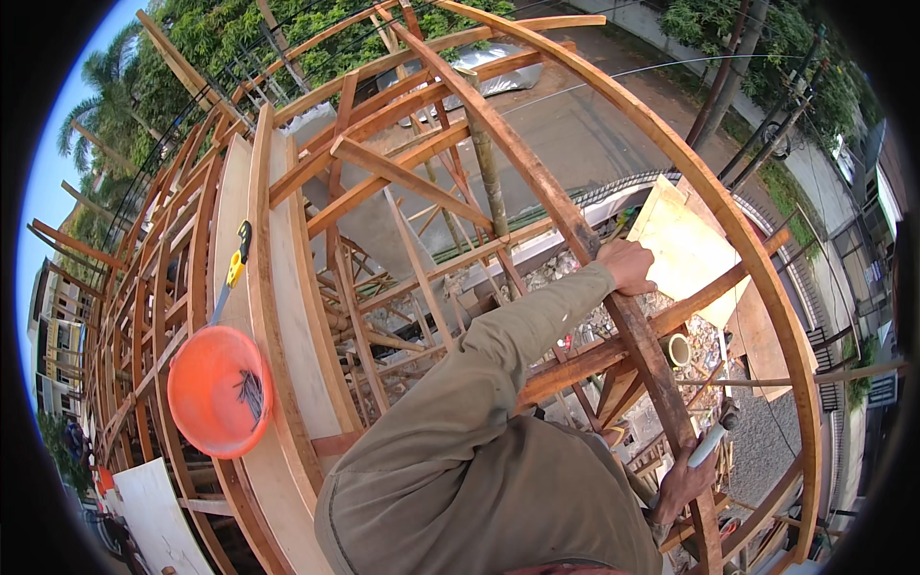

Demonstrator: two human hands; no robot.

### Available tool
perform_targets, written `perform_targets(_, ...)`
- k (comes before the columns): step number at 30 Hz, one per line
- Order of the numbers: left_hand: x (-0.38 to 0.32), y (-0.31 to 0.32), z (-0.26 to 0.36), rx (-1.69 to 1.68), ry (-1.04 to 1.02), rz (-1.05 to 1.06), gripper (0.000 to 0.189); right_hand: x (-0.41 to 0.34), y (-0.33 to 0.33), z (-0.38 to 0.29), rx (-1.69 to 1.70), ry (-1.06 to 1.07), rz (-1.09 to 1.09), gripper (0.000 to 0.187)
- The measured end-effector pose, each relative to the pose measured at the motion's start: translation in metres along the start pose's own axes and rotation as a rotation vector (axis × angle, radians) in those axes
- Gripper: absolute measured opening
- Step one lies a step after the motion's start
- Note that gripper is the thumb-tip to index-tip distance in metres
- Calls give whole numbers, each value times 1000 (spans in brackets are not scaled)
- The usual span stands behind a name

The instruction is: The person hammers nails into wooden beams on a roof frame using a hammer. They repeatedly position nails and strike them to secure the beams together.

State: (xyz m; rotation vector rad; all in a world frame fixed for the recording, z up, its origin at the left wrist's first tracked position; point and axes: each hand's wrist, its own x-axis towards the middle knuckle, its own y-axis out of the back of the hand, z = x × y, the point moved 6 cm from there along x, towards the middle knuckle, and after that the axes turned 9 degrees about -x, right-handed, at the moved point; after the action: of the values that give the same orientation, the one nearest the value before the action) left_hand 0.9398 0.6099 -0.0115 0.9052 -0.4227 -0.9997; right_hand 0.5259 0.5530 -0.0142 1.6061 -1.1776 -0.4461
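A long timber beam (560, 208) runs from the top of the view down in front of me. My left hand (627, 267) is closed over it, near the middle of its length. Lower right, my right hand (686, 476) grips a hammer (711, 440) with a pale handle, its dark head pointing up, beside the same beam. To my left, an orange plastic bucket (215, 424) holds a bunch of nails (250, 394). A handsaw (237, 262) with a yellow and black handle lies on the plywood strip, its blade reaching the bucket.
Timber framing (402, 172) spreads around me, open between its members to ground far below. A curved-looking outer timber (762, 266) passes on the right. A bamboo pole (489, 165) stands ahead. Plywood sheets (675, 244) and rubble lie below. Thin wires cross the upper right.
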Motion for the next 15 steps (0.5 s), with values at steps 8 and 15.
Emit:
perform_targets(8,1,-1,-1,8,3,-2,49,-1,1,-2,-22,30,22,37)
perform_targets(15,-2,2,2,25,8,-5,50,1,3,-5,-6,44,14,36)
